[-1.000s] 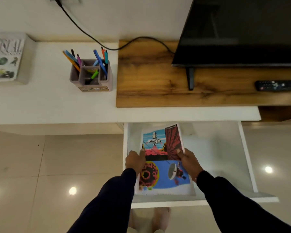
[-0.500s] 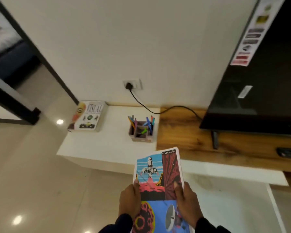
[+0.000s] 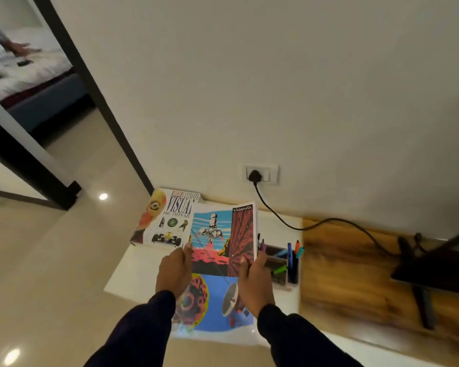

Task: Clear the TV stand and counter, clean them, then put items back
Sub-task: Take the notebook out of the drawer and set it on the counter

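A colourful notebook (image 3: 217, 250) with a space-themed cover hangs above the white counter (image 3: 133, 271). My left hand (image 3: 173, 271) grips its left edge and my right hand (image 3: 255, 282) grips its right edge, thumbs on the cover. A thick visual dictionary (image 3: 167, 218) lies flat on the counter's far left corner, just left of the notebook. A pen holder (image 3: 284, 263) with several pens stands to the right, partly hidden by my right hand and the notebook.
The wooden TV stand top (image 3: 342, 268) lies to the right, with the TV base (image 3: 424, 295) and a black cable (image 3: 289, 223) running to a wall socket (image 3: 260, 174). A doorway at the left opens on a bedroom where a person sits. Tiled floor lies at the left.
I lifted the notebook out of the open drawer and carried it up and left over the counter, toward the dictionary. The view swung left; the drawer is out of sight.
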